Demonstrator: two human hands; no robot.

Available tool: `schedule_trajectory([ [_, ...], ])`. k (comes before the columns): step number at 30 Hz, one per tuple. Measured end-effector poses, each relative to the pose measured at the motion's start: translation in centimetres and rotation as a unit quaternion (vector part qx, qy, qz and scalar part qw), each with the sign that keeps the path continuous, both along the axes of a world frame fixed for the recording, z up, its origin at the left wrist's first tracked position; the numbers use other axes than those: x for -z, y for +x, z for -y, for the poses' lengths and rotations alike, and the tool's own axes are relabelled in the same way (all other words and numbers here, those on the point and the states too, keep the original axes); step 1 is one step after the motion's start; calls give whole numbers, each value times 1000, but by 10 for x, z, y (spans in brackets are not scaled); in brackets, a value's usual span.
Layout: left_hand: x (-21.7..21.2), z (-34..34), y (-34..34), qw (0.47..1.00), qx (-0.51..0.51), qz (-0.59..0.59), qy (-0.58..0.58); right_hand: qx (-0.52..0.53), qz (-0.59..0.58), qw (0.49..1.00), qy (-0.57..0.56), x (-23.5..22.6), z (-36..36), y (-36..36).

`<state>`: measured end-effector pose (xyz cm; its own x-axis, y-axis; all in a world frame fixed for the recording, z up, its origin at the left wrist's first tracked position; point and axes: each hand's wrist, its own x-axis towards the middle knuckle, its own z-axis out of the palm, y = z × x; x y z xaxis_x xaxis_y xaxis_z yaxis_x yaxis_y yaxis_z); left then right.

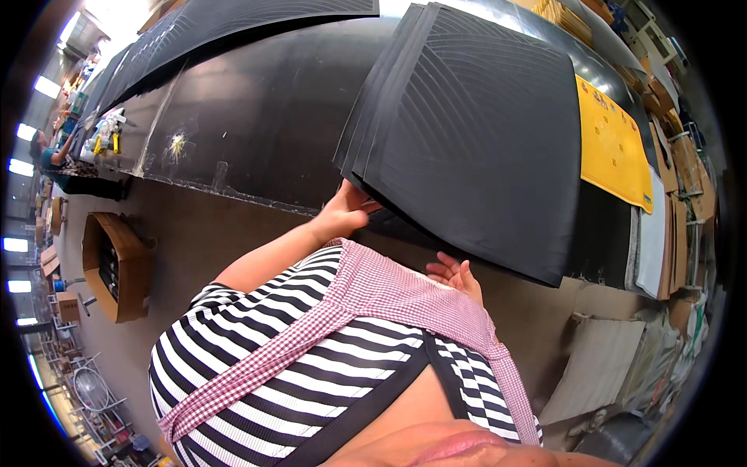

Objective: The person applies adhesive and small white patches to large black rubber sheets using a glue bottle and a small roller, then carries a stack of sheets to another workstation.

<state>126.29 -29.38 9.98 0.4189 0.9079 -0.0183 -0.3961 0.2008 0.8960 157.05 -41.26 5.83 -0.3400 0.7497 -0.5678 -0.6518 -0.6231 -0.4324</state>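
Handling the near edge of the pile of black sheets [482, 148] is, I judge, the step in hand: my left hand [341, 214] is at the pile's near left corner, with its fingertips tucked out of sight behind the edge. Whether those fingers are clenched on one sheet, on several or on none, I cannot tell. My right hand [455, 276] is just below the near edge, palm turned up, fingers loosely curled and thumb apart, with nothing seen in its grasp.

Any lift from here would call, I think, for the right fingers to meet the edge and for both hands to bear the sheet evenly, since a broad, thin sheet could sag between them.

The pile lies on the dark table [264, 117], right of the middle of my view, its near edge jutting past the table's front. A yellow mat [615, 140] lies against its right side. The top sheet is matt black with rounded corners, and pale curved streaks sweep across its far half. Along the left, the lower sheets fan out in uneven layers.
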Motion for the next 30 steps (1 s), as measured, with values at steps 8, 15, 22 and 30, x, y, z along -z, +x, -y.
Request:
schedule_trajectory([
  [8,17,-6,28,955,-230,-54,-181,309,12,943,122,30,-24,27],
  [15,-85,-58,21,961,-164,-154,158,517,79,850,55,11,-19,171],
  [22,-152,-119,-75,941,-138,-52,305,485,4,863,142,44,-56,97],
  [30,-248,-124,-412,890,-200,-298,280,315,-70,933,158,-9,-142,-295],
])
